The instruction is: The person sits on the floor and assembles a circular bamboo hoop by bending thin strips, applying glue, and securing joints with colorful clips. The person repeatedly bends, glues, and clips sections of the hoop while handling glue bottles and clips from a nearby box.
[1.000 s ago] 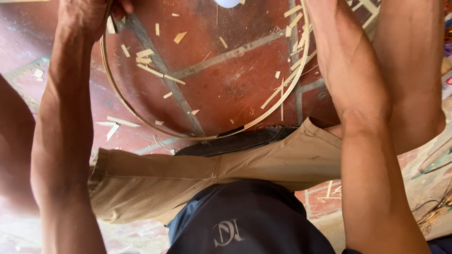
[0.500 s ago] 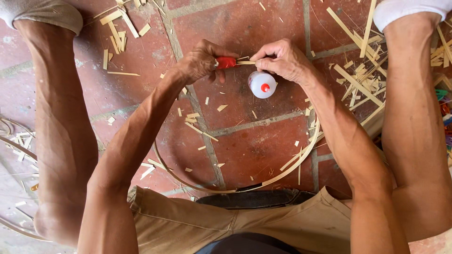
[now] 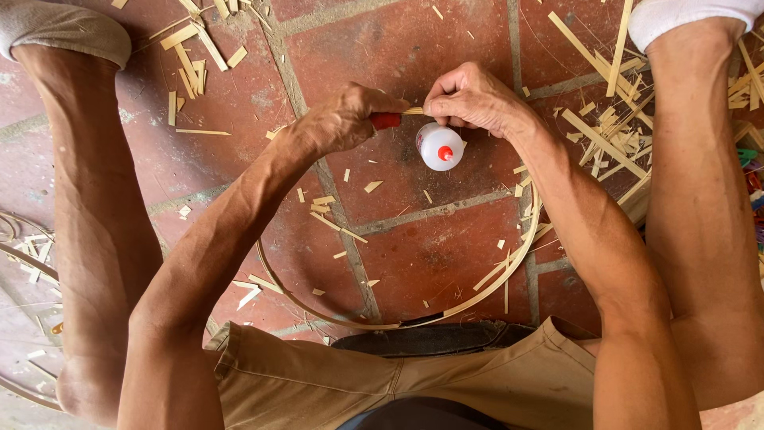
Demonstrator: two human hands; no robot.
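Note:
My left hand (image 3: 338,121) grips a red-handled tool (image 3: 387,120) whose tip meets a thin bamboo strip (image 3: 414,111). My right hand (image 3: 471,99) pinches that strip at the top of a bent bamboo hoop (image 3: 485,287), which curves down toward my lap. A small white bottle with a red cap (image 3: 440,146) stands on the red tile floor just below my right hand.
Bamboo offcuts and slivers (image 3: 609,127) litter the tiles, thickest at the upper right and upper left (image 3: 195,52). My bare legs flank the work area. More bamboo rings (image 3: 24,263) lie at the left edge. A coloured object (image 3: 752,179) sits at the right edge.
The view swung from my lap and the raised hoop down to the floor. The hoop's joined end came down to the floor near the bottle. Both hands stay closed at it.

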